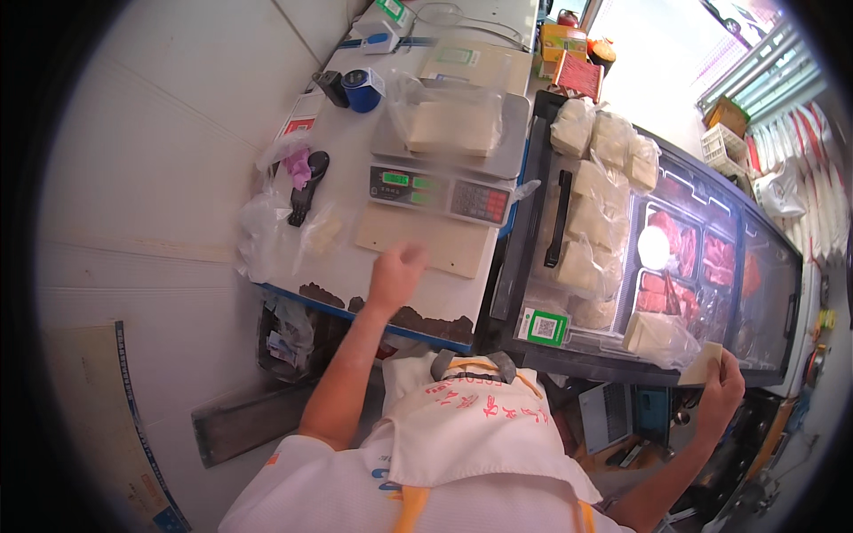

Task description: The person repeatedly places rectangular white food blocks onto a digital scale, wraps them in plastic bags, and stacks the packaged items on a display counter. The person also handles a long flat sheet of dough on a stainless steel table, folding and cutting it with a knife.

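My left hand [401,270], blurred, hovers over the near edge of a pale board [426,241] on the white table; whether its fingers hold anything cannot be made out. Far to the right, my right hand [726,380] grips a thin cream-coloured square sheet [702,365], seemingly of dough. Beside that sheet, a plastic bag of similar squares [660,338] rests on the glass-topped display case. A digital scale [440,193] with lit green displays stands beyond my left hand. On its metal pan lies a stack of cream squares [453,128] in a clear plastic bag.
Several bagged stacks [596,213] line the left part of the display case [766,293], with red meat in trays [670,243] under the glass. Plastic bags [263,230] and a black handset [306,193] lie at the table's left. A blue round container [362,92] stands farther back.
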### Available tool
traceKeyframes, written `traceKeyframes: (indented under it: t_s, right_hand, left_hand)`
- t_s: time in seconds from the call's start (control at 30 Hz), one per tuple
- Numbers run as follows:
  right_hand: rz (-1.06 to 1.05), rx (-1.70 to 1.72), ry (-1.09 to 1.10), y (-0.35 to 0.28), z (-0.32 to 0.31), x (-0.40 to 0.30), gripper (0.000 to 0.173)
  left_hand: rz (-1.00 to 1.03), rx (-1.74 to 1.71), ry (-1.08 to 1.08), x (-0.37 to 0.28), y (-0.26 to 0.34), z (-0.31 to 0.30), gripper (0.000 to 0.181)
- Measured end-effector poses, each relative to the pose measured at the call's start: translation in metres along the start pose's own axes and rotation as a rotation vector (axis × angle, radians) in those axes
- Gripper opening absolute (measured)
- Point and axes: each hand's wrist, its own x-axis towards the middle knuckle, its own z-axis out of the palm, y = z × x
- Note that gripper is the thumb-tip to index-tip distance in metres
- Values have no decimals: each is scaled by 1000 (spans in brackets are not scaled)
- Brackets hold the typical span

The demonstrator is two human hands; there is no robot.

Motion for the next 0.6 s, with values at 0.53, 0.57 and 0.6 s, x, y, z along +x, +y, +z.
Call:
traceKeyframes:
  t_s: [0.53, 0.57, 0.6]
  right_hand:
    - [-918, 30, -486, -399, 243, 112, 20]
    - [-900, -13, -543, -408, 259, 117, 20]
    - [-909, -11, -553, -408, 278, 123, 21]
  left_hand:
    - [282, -509, -25, 188, 195, -66, 26]
    - [224, -636, -121, 188, 199, -70, 25]
    - [214, -647, -131, 186, 204, -71, 27]
